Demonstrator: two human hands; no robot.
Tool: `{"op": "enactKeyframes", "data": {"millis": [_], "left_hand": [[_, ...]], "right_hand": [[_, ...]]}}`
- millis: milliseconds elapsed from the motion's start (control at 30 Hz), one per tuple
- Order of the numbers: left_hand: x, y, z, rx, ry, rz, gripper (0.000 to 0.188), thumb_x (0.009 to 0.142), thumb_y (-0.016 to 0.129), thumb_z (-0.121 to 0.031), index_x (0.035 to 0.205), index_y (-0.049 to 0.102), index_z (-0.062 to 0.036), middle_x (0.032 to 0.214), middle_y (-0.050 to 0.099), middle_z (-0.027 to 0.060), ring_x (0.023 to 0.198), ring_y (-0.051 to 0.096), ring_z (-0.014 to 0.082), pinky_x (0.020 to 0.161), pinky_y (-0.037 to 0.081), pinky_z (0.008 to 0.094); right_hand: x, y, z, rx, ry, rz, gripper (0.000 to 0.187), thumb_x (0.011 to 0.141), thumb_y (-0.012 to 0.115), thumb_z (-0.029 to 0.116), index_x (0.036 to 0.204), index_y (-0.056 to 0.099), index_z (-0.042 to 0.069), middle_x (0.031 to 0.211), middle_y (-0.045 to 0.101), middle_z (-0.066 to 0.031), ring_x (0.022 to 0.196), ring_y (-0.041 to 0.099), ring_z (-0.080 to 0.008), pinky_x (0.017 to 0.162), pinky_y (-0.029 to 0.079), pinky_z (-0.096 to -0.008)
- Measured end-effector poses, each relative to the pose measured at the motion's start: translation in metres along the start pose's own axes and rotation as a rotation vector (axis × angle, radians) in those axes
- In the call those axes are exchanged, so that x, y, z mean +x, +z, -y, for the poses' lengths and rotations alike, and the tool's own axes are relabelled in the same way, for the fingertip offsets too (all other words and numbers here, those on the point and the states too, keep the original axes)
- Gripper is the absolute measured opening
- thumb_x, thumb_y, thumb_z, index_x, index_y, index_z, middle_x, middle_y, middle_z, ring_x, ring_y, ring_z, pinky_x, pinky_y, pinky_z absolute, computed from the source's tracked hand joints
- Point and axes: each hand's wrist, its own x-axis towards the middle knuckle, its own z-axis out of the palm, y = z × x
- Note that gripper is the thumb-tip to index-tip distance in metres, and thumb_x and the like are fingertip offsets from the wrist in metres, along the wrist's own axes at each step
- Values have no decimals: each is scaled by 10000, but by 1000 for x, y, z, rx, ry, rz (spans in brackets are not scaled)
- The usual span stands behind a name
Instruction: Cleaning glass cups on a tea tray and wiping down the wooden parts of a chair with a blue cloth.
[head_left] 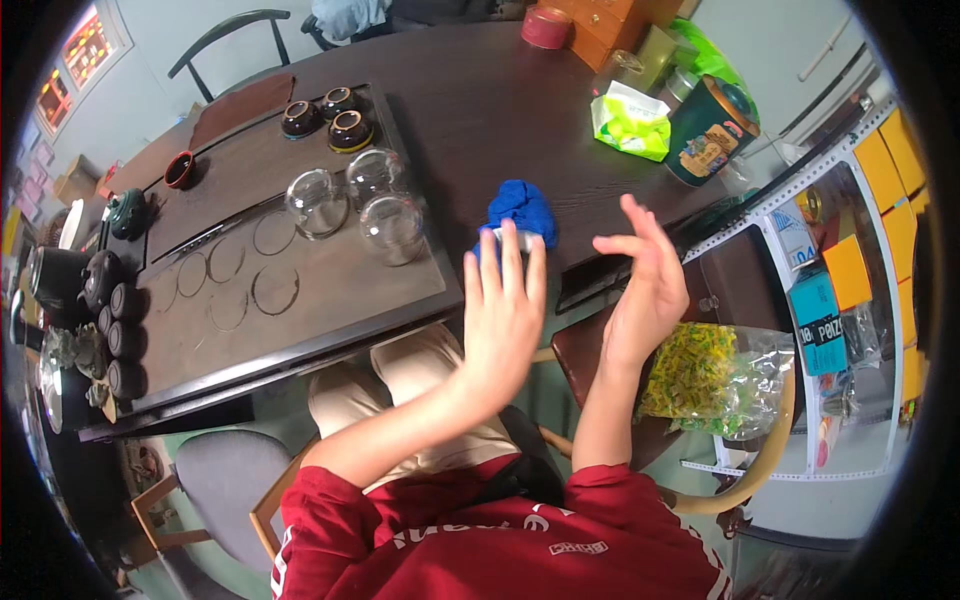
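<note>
My left hand (507,320) is held palm down with its fingers stretched out. Its fingertips overlap the near edge of a crumpled blue cloth (522,203); whether they touch it I cannot tell. A small whitish patch shows between cloth and fingers, too covered to name. To the right, my right hand (648,290) is raised beyond the table's edge, fingers apart and nothing in it. Left of the cloth, three clear glass cups (318,204) stand upside down on a dark tea tray (340,300). Several wet rings mark the tray beside them.
Three dark cups (350,131) sit upturned at the tray's far end, near a red-rimmed cup (180,170). Teapots (101,279) line the left side. A tissue pack (632,121) and green canister (712,130) stand far right. A bag of yellow-green packets (700,375) rests on a chair.
</note>
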Motion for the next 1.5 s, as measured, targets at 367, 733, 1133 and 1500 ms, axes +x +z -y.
{"op": "enactKeyframes", "data": {"millis": [367,733,1133,1500], "left_hand": [[-46,0,-13,38,-46,157,561,805,518,-161,1318,418,43,1351,386,291,1266,389,396,1040,343,452],[-49,18,-12,318,30,151,530,826,448,-194,1275,461,86,1345,397,253,1250,402,384,1037,337,461],[-51,34,-27,608,48,173,521,856,425,-206,1315,440,38,1346,397,240,1269,390,382,1037,344,492],[-53,32,-23,629,49,224,600,847,432,-268,1366,376,27,1359,373,247,1286,358,398,1059,307,518]], "right_hand": [[7,60,-85,-370,37,334,257,768,705,270,988,674,141,1244,564,-92,1242,444,-329,1052,271,-527],[-4,67,-60,-388,-90,322,183,758,689,124,916,625,55,1118,619,-126,1110,524,-367,976,386,-459],[84,160,-126,-231,-161,326,312,765,666,110,1073,625,79,1086,626,-103,1053,554,-317,931,424,-396],[25,86,-73,-173,-122,631,366,777,663,100,1139,643,149,1209,597,-62,1197,493,-296,1033,372,-410]]}}
